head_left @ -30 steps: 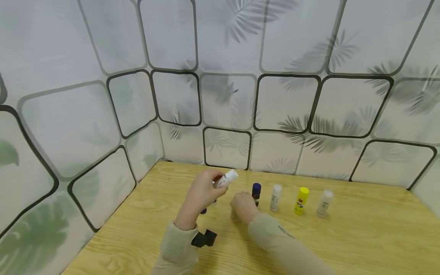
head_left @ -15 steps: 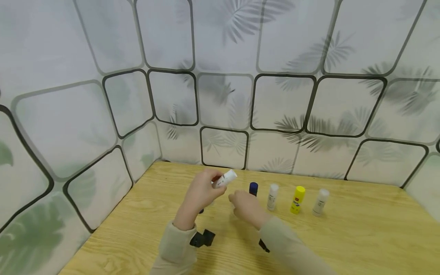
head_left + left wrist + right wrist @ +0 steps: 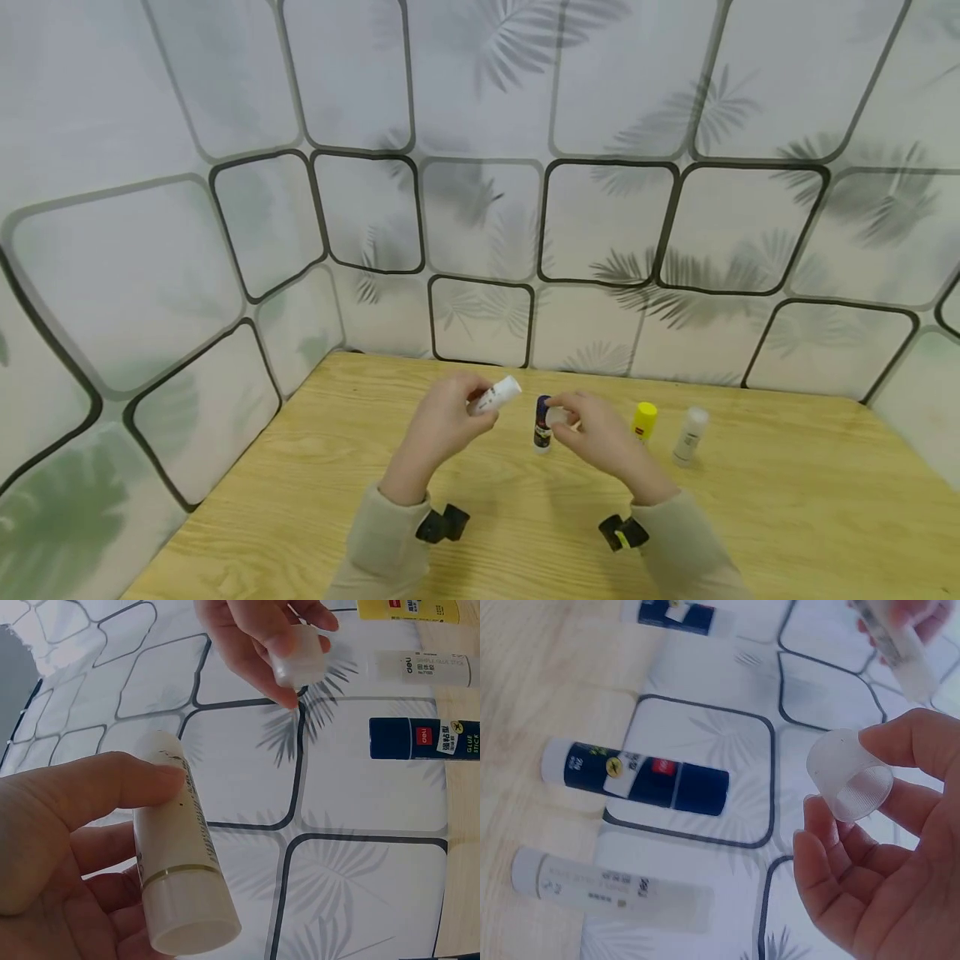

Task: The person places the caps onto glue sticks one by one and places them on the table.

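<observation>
My left hand [image 3: 444,421] holds a white glue stick [image 3: 176,840] above the table, tilted, with thumb and fingers around its barrel. Between the thumb and fingers of my right hand [image 3: 600,429] is a translucent white cap [image 3: 849,774], its hollow end showing in the right wrist view. This hand is raised to the right of the left one, overlapping the standing sticks behind it in the head view. A navy glue stick [image 3: 542,435] stands upright between the hands. One standing white glue stick [image 3: 607,889], seen in the right wrist view, is hidden behind my right hand in the head view.
A yellow glue stick [image 3: 643,419] and another white glue stick [image 3: 691,436] stand to the right on the wooden table [image 3: 787,500]. A second navy stick [image 3: 676,615] shows at the top of the right wrist view. Patterned curtain [image 3: 480,233] borders the back and left.
My right hand has risen from low beside the navy stick and moved right, the cap now visible in its fingers. My left hand keeps its stick nearly in place. The head view has shifted slightly.
</observation>
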`<state>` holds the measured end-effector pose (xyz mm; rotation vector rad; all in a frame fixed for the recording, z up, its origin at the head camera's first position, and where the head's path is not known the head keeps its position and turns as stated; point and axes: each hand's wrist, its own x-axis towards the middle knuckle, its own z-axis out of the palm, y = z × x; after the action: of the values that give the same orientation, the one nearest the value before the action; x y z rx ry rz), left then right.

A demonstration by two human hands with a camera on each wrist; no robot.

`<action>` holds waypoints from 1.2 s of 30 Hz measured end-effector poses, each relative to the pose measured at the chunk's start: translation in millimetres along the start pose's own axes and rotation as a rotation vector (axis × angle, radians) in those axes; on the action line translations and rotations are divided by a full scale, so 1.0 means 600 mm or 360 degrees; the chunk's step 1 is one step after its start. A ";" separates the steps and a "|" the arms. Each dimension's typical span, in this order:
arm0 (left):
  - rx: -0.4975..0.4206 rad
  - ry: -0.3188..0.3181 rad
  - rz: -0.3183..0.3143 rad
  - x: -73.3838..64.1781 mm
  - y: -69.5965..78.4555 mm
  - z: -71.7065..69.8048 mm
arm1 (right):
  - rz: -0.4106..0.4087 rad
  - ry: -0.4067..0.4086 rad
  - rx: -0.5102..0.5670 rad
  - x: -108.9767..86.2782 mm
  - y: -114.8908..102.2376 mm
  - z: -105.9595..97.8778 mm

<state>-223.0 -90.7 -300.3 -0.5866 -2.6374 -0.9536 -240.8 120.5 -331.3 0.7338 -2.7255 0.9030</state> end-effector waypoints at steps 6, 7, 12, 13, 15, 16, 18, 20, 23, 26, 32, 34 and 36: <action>0.0015 -0.0045 -0.0023 0.001 0.006 0.009 | -0.0004 0.0120 0.0140 -0.016 0.012 -0.023; 0.0014 -0.0054 -0.0028 0.002 0.007 0.011 | 0.0004 0.0138 0.0155 -0.017 0.013 -0.025; 0.0000 -0.0089 -0.0014 0.005 0.008 0.021 | 0.0089 0.0221 0.0217 -0.021 0.011 -0.031; -0.0001 -0.0091 -0.0010 0.005 0.008 0.023 | 0.0101 0.0239 0.0238 -0.022 0.011 -0.032; 0.0000 -0.0095 -0.0006 0.006 0.010 0.028 | 0.0131 0.0274 0.0283 -0.022 0.010 -0.032; 0.0003 -0.0095 -0.0005 0.006 0.011 0.030 | 0.0143 0.0292 0.0313 -0.022 0.009 -0.032; 0.0009 -0.0092 0.0001 0.007 0.012 0.035 | 0.0144 0.0329 0.0387 -0.022 0.007 -0.030; 0.0012 -0.0093 0.0002 0.006 0.014 0.039 | 0.0153 0.0364 0.0452 -0.021 0.006 -0.028; 0.0014 -0.0093 0.0015 0.006 0.017 0.044 | 0.0146 0.0398 0.0595 -0.018 0.004 -0.024; 0.0024 -0.0086 0.0026 0.006 0.020 0.047 | 0.0163 0.0417 0.0730 -0.017 0.005 -0.021; 0.0054 -0.0033 0.0055 0.005 0.022 0.052 | 0.0181 0.0413 0.0935 -0.018 0.005 -0.020; 0.0064 -0.0001 0.0067 0.004 0.023 0.053 | 0.0171 0.0402 0.0960 -0.019 0.006 -0.021; 0.0067 0.0035 0.0087 0.003 0.023 0.054 | 0.0161 0.0388 0.0991 -0.019 0.006 -0.021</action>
<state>-222.2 -59.5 -316.1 -0.6309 -2.6014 -0.8815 -232.4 135.0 -326.6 0.5255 -2.2816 1.7703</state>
